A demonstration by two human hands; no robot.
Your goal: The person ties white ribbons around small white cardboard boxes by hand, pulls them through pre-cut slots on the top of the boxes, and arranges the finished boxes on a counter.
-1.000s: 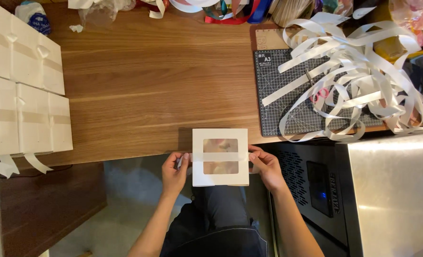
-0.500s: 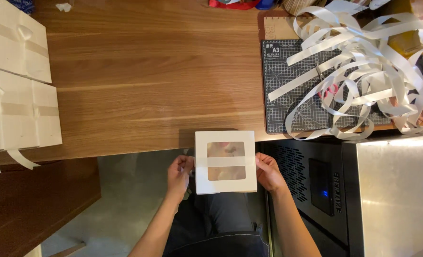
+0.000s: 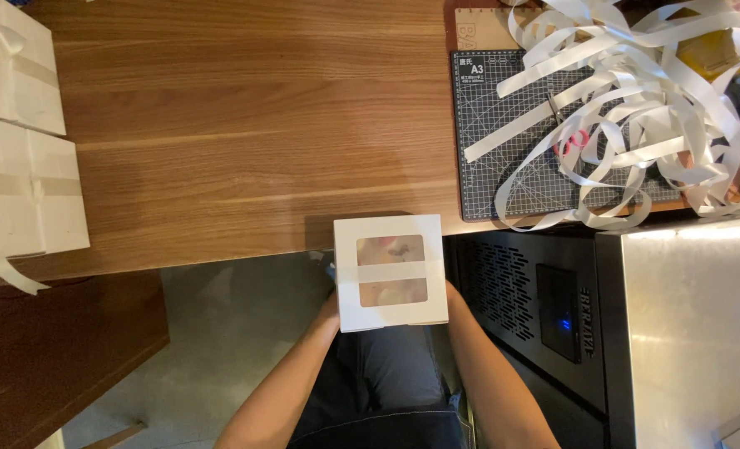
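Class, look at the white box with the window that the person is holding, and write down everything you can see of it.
The white box is square and looks like matte card. Its top faces the camera and has a clear window, crossed by a white ribbon band; pale, pinkish contents show blurred behind it. It is closed and held level at the near edge of the wooden table, above the person's lap. The left hand and right hand grip its sides, mostly hidden beneath it.

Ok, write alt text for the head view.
Seen from above, two hands hold a white window box with a ribbon band at a wooden table's edge. Loose white ribbon covers a cutting mat at right; more white boxes sit at left.
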